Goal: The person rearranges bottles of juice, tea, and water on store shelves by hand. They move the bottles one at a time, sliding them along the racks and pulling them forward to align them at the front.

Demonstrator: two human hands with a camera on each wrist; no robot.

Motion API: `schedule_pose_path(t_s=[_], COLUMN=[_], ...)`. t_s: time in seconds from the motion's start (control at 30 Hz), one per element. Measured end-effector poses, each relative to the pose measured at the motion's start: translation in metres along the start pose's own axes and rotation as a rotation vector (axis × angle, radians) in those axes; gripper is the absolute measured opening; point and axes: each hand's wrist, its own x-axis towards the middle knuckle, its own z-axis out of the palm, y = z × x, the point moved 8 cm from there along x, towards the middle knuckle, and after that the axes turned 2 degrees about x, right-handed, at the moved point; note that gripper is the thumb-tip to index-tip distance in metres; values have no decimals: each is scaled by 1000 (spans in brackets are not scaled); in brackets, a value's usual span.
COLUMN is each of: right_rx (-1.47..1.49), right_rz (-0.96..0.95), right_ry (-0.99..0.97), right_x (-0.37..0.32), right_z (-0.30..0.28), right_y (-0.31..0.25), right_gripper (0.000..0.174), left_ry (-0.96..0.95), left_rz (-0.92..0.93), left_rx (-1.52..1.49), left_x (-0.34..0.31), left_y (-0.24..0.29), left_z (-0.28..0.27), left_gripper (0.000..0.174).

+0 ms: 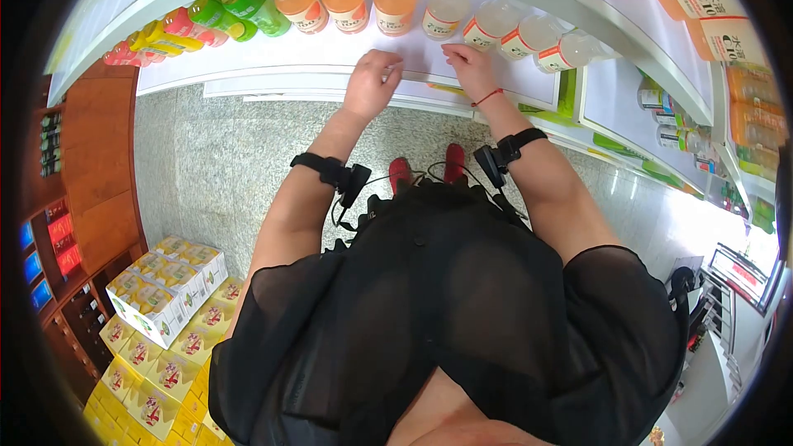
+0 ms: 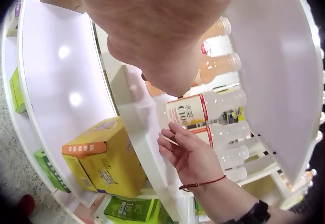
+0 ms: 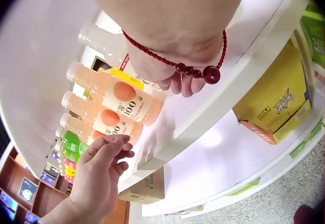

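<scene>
Over the shelf's front edge, my left hand (image 1: 373, 83) hovers with loosely bent fingers and nothing in them; the right wrist view shows this hand (image 3: 99, 175) beside the orange bottles (image 3: 127, 99). My right hand (image 1: 472, 70), with a red bead bracelet, is in front of the clear bottles (image 1: 489, 23), its fingers relaxed and bent. In the left wrist view this hand (image 2: 195, 155) is near a clear bottle (image 2: 190, 111) with a white and red label. No grip on a bottle shows. Behind the hands, an orange bottle (image 1: 394, 4) stands in the row.
Green bottles (image 1: 254, 7) and pink and yellow ones stand at the row's left. A yellow carton (image 2: 109, 158) sits on a lower shelf. Stacked yellow boxes (image 1: 157, 372) and a white carton (image 1: 169, 314) are on the floor at the left. More shelves curve around the right.
</scene>
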Motion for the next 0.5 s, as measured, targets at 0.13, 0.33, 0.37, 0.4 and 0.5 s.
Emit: schedule_pose_path(t_s=[0.13, 0.33, 0.37, 0.4, 0.5], right_rx=[11, -17, -6, -3, -62], right_rz=[-24, 29, 33, 38, 7], right_ry=[106, 166, 158, 167, 178], right_x=[-11, -10, -8, -7, -7], right_z=[-29, -47, -45, -45, -46], right_y=[10, 17, 20, 23, 22], right_gripper=[21, 22, 21, 21, 21], left_ry=[-180, -304, -331, -356, -357], left_rz=[75, 165, 145, 124, 177], left_rx=[21, 13, 11, 10, 102], left_x=[12, 26, 27, 27, 29], left_y=[20, 42, 42, 42, 46], left_z=[38, 83, 90, 96, 103], left_gripper=[24, 29, 31, 33, 39])
